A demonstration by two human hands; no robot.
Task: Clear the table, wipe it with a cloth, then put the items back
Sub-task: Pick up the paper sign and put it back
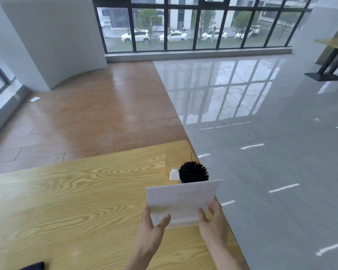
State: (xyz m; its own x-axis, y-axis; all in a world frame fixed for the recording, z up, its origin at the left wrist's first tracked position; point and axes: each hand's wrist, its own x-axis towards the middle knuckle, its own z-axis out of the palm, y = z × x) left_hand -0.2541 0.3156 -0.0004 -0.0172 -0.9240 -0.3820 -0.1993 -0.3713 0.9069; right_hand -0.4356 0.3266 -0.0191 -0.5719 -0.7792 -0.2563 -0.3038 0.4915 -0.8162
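Observation:
A white rectangular sign stand is held upright over the right end of the yellow wood-grain table. My left hand grips its lower left side, thumb on the front. My right hand grips its lower right edge. Just behind the stand sits a holder full of black sticks, its lower part hidden by the stand. A small white object sits at the holder's left. A clear acrylic box stands behind them near the table's far right corner.
A dark cloth-like object peeks in at the table's near left edge. The table's right edge drops to a glossy grey tile floor. Wooden flooring lies beyond the far edge. Another table's black base stands far right.

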